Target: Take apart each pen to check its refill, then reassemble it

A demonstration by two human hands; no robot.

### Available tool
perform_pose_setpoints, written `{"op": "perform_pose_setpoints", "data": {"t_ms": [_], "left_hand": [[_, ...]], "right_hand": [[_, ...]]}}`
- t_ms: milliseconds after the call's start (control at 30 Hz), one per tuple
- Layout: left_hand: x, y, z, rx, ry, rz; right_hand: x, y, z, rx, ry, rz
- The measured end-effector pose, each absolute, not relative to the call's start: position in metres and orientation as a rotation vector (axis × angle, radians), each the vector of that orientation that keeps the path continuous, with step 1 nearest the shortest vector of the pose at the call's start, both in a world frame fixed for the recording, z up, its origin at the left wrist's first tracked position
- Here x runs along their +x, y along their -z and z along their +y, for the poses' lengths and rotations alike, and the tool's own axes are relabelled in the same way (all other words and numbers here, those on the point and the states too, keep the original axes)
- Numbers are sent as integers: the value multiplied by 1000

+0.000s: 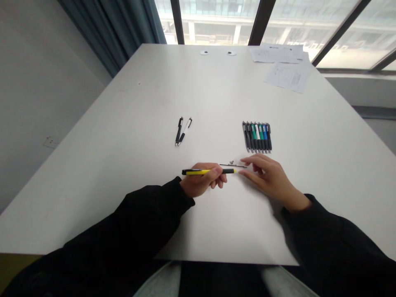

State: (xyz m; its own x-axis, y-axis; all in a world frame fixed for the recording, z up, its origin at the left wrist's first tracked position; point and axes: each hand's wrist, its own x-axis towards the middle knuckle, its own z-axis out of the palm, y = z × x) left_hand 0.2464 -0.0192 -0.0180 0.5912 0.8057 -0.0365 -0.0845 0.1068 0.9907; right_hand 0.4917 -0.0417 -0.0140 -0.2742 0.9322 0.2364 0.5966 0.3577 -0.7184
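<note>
My left hand [204, 180] is closed around a yellow pen [198, 172] with a black grip, held nearly level above the table. The pen's grip end points right, toward my right hand [267, 176]. That hand is open, thumb and fingers apart, with nothing visible between them. Beyond the yellow pen lies a thin dark ink refill [230, 165], its right end close to my right fingertips. I cannot tell whether they touch it. A small metal piece [232, 162] sits just behind the refill.
On the white table [123, 136], a row of several pens [257, 137] lies beyond my right hand. Farther left are a black pen [179, 132] and a white-and-black pen [185, 131]. Papers [286, 74] and two small white ovals [204, 53] lie along the far edge.
</note>
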Motion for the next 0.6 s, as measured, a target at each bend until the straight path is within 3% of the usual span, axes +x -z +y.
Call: {"op": "perform_pose_setpoints", "data": {"t_ms": [133,300,600], "left_hand": [[246,13,-13,745,-756,530],[243,8,-10,474,-756,450],[242,8,-10,385,-742,371]], "right_hand": [[496,19,-34,-1361,-507,-2165],[491,16,-36,-1308,-455,-2312],[493,-11,-52,-1194,-855,-1679]]}}
